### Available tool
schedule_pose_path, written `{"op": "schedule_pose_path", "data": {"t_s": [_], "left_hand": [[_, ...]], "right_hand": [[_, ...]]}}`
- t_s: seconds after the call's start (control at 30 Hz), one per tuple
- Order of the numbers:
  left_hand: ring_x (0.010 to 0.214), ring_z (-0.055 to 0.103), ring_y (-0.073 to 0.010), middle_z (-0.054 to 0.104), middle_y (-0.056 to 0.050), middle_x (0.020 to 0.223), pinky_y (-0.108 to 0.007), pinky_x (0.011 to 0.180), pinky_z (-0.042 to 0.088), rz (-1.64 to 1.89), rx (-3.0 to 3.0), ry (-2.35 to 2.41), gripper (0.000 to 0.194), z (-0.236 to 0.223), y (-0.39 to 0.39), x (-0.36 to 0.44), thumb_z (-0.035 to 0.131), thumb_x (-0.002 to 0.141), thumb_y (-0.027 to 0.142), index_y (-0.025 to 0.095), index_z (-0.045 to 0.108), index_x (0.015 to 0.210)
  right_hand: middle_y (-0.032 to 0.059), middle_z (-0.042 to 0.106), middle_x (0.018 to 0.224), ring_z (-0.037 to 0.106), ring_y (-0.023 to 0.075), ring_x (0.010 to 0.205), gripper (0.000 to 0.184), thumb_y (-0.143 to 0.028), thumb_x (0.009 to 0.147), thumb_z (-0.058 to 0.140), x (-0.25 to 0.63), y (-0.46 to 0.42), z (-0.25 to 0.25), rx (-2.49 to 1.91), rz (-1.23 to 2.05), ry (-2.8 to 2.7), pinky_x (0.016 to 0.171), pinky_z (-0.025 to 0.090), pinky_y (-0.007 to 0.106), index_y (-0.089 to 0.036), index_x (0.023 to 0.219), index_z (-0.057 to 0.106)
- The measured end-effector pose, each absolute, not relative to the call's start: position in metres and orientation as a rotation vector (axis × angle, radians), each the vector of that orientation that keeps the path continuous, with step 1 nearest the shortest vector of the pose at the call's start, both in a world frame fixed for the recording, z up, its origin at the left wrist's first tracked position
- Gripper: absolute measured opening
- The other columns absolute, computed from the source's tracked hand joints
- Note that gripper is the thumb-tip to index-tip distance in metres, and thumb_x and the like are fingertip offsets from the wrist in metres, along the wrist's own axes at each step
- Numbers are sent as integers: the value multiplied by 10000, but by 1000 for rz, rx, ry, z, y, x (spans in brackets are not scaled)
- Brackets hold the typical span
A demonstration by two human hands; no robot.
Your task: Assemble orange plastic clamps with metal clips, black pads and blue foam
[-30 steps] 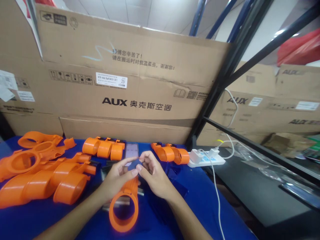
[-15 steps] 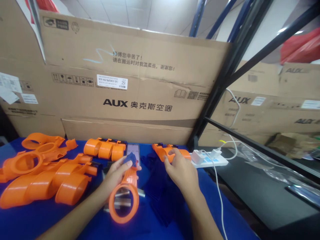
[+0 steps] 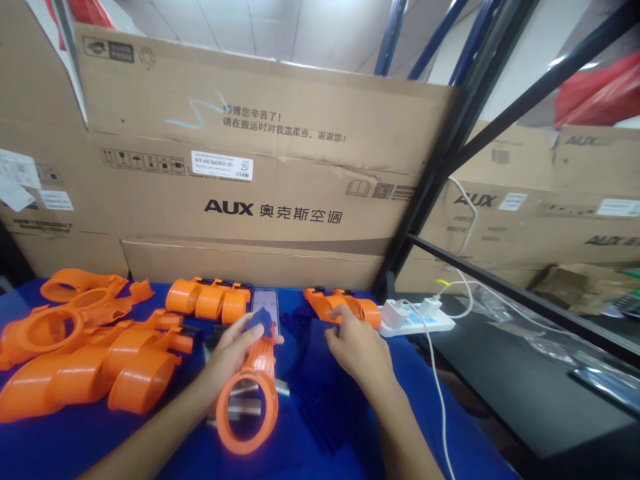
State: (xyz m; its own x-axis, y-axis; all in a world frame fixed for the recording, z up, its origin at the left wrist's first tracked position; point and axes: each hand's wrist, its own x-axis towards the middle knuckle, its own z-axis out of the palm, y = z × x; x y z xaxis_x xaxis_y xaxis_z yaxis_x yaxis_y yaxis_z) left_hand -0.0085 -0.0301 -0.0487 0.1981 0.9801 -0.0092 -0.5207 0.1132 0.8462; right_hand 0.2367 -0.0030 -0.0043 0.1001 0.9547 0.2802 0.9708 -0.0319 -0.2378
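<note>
My left hand [image 3: 240, 343] is closed round an orange plastic part with a large ring [image 3: 270, 420], its ring hanging toward me. A small piece of blue cloth [image 3: 260, 323] is pinched against the part's upper end by the same hand. To the right, my right hand [image 3: 357, 340] has its thumb and fingers closed on the edge of a dark blue cloth piece [image 3: 318, 343], raised from a pile of dark blue cloth pieces [image 3: 323, 420]. Its fingertips are partly hidden. Beneath the orange ring lie several metal strips [image 3: 245, 406].
Several orange parts [image 3: 65, 373] lie at the left, with more orange ringed parts [image 3: 196, 299] at the back and behind my right hand [image 3: 367, 311]. A phone [image 3: 273, 303] lies between. A power strip [image 3: 417, 316] with white cables is at the right. Cardboard [image 3: 300, 247] stands behind.
My right hand has moved slightly left and its fingers have closed; a blue cloth piece now stands raised at them. The left hand still holds the orange part and blue cloth.
</note>
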Motion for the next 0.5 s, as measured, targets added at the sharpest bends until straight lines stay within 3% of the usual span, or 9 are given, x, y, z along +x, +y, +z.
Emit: {"op": "schedule_pose_path", "data": {"t_s": [0.13,0.27,0.37,0.5], "left_hand": [[736,752,-242,797,-174,993,-303,630,574,1256,809,673,650,-52,-27,-10,810,786,476,155,576,1301],[986,752,-303,765,-170,1165,-366,787,593,1264,771,616,612,-50,-31,-9,796,816,435,200,547,1322],[919,759,-282,768,-140,1152,-406,807,596,1263,758,564,532,-46,-36,-8,774,846,379,227,539,1299],[864,763,-277,767,-125,1134,-407,776,605,1314,734,582,505,-46,-38,-6,773,840,355,214,568,1279]], "right_hand": [[5,593,636,606,221,613,144,-240,841,562,233,-1,-3,-1692,128,-1741,571,389,293,-210,954,646],[-44,495,617,505,155,545,152,-316,906,582,208,-8,-7,-1212,430,-1620,528,401,262,-199,989,632],[-38,529,686,542,143,594,273,-395,914,656,184,-16,-11,-1015,653,-1559,554,451,251,-196,1099,628],[32,684,859,668,189,788,362,-465,933,668,166,-23,-14,-912,884,-1562,748,564,310,-191,1169,651]]}}
